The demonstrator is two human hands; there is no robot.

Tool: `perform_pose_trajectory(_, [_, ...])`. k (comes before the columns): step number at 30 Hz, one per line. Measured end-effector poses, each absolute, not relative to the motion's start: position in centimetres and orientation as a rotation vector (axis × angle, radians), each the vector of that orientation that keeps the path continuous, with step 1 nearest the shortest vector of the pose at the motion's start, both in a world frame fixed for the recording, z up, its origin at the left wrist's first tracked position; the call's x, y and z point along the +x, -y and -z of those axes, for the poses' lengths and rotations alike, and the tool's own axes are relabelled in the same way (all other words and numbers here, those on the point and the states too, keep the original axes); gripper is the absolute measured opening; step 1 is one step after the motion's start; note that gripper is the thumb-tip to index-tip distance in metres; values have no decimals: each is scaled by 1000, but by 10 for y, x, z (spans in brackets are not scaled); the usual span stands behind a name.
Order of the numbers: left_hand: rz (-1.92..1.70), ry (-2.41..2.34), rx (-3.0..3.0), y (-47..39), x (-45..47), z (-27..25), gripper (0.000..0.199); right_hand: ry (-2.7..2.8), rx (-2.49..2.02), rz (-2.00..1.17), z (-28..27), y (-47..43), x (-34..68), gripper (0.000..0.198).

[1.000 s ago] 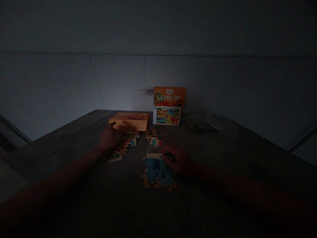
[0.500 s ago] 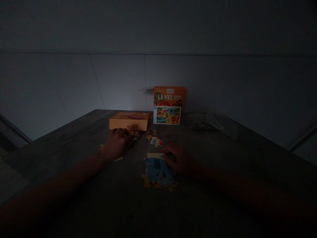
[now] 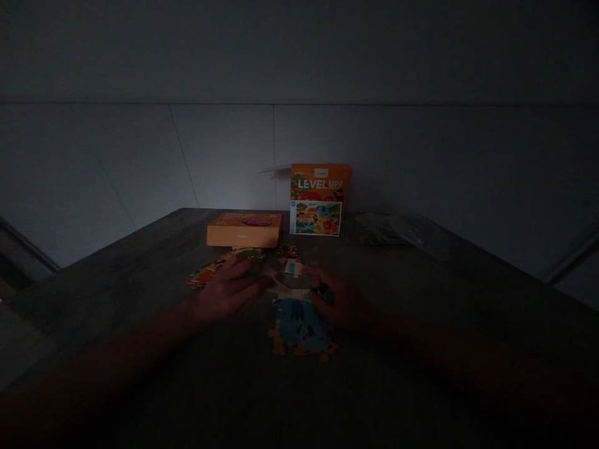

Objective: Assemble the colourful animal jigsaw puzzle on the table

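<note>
In dim light, a partly joined jigsaw puzzle (image 3: 302, 327) with blue elephants lies on the table, a pale strip along its far side. My left hand (image 3: 229, 292) is just left of it, fingers reaching inward and closed on a pale, blurred puzzle piece (image 3: 277, 284). At the upper right corner of the jigsaw, my right hand (image 3: 340, 299) has thumb and fingers curled in a pinch. Whatever lies between them is too dark to make out. A loose pale and teal piece (image 3: 293, 267) rests just beyond the hands.
Several loose puzzle pieces (image 3: 203, 274) are heaped beyond my left hand. Behind them lies an orange box (image 3: 243, 236). An upright "LEVEL UP!" box (image 3: 321, 184) stands with a picture card (image 3: 318, 218) against it. Clear plastic bags (image 3: 402, 231) lie at the back right.
My left hand has moved right from the loose pieces towards the jigsaw, bringing a piece along and uncovering the heap. My right hand has stayed by the corner, its fingers shifted slightly.
</note>
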State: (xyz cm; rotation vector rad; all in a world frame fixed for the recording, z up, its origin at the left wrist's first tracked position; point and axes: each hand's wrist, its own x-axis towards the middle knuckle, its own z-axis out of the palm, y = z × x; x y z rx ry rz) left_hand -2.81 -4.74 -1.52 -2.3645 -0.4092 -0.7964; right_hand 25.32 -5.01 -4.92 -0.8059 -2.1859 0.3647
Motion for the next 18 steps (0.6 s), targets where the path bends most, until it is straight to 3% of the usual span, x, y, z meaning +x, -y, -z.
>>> perform_pose_trajectory(7, [681, 172, -2731, 65, -13, 14, 27, 2331, -711, -458, 50, 48, 257, 77])
perform_pose_trajectory(18, [715, 217, -2765, 58, -11, 17, 17, 2456, -570, -373, 43, 56, 256, 56])
